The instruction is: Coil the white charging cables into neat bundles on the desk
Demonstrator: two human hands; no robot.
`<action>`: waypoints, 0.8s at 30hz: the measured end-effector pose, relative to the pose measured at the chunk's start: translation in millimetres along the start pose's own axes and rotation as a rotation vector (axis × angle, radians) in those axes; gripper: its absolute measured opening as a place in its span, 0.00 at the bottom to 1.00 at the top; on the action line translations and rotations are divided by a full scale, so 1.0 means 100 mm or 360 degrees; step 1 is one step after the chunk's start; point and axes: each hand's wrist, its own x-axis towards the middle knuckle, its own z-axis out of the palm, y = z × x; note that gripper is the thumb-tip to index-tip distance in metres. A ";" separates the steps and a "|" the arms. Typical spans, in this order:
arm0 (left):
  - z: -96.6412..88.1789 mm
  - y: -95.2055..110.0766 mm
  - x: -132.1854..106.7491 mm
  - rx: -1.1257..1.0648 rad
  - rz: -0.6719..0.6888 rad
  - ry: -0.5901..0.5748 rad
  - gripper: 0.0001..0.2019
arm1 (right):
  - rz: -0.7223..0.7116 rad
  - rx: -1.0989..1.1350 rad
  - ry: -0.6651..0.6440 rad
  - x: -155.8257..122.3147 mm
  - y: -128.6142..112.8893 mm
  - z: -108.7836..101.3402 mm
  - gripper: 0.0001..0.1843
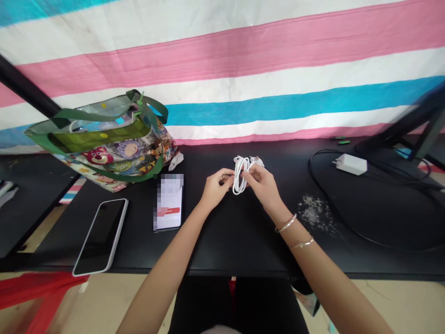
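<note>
Holding a looped white cable (239,178) with both bare hands, around the middle of the black table (236,246), closer to the far edge than to the near edge. With the left hand (214,189), pinching the left side of the loops, fingers curled and almost closed. With the right hand (264,188), pinching the right side, thumb on the loops and other fingers bent in; cannot tell how far around the back.

To do this well, best to hold the loops in one neat bunch, all about the same length. Squeeze softly, just enough to stop any slipping. Try not to bend the cable hard. Before letting go with one hand, probably smart to pinch firmly with the other, because of the risk of loops springing open. Watch the white bits (257,161) sticking out behind the right fingers, maybe easy to snag.

Look for the cable right between the two hands, touching the left fingertips and the right thumb, and standing up a little past both wrists, toward the far edge. Left of the left hand, a phone with a bright screen (172,199), well apart from the cable.
</note>
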 end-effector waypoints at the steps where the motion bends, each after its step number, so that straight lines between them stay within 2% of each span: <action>1: -0.01 0.01 0.00 0.0046 0.0008 -0.0004 0.07 | -0.0009 0.0017 0.0007 0.00 -0.01 0.00 0.14; 7: -0.05 0.05 0.01 0.0403 0.0110 0.0060 0.15 | -0.0075 0.0135 0.0178 -0.01 -0.08 0.00 0.15; 10: -0.05 0.05 0.00 0.0482 0.0146 0.0012 0.17 | -0.0069 0.0180 0.0223 -0.01 -0.09 -0.03 0.16; 13: -0.05 0.05 -0.02 0.0433 0.0235 -0.0099 0.13 | -0.0010 0.0217 0.0226 0.00 -0.08 -0.08 0.16; 16: -0.05 0.06 -0.04 0.0310 0.0298 -0.0122 0.10 | 0.0057 0.0261 0.0226 0.01 -0.08 -0.10 0.16; 24: -0.03 0.06 -0.04 0.0148 0.0234 -0.0117 0.06 | 0.0094 0.0247 0.0178 -0.01 -0.10 -0.03 0.20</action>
